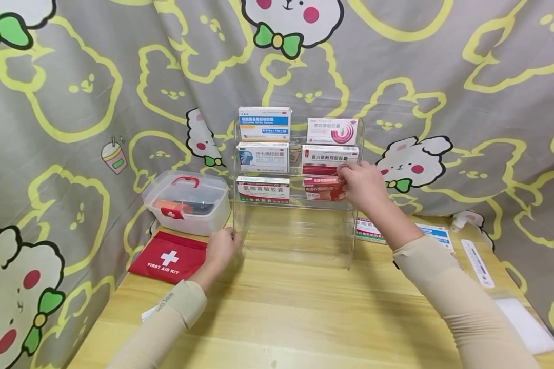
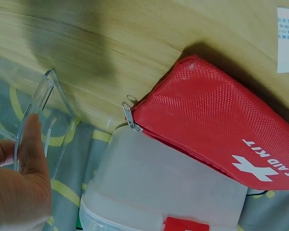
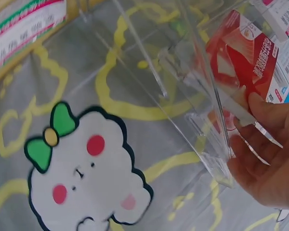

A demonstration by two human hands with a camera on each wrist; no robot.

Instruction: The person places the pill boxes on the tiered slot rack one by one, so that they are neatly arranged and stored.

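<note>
A clear acrylic display rack stands on the table with medicine boxes on three tiers. At its lower left side, my left hand grips the clear edge, thumb on one face in the left wrist view. My right hand reaches to the rack's right side and pinches the end of a red medicine box on the third tier. In the right wrist view the thumb lies against this red box, with the other fingers curled by the clear side panel. A red-and-white box sits just above.
Left of the rack are a translucent lidded case and a red first aid pouch. More medicine boxes, a white thermometer-like strip and a white pad lie on the right. A patterned curtain hangs behind.
</note>
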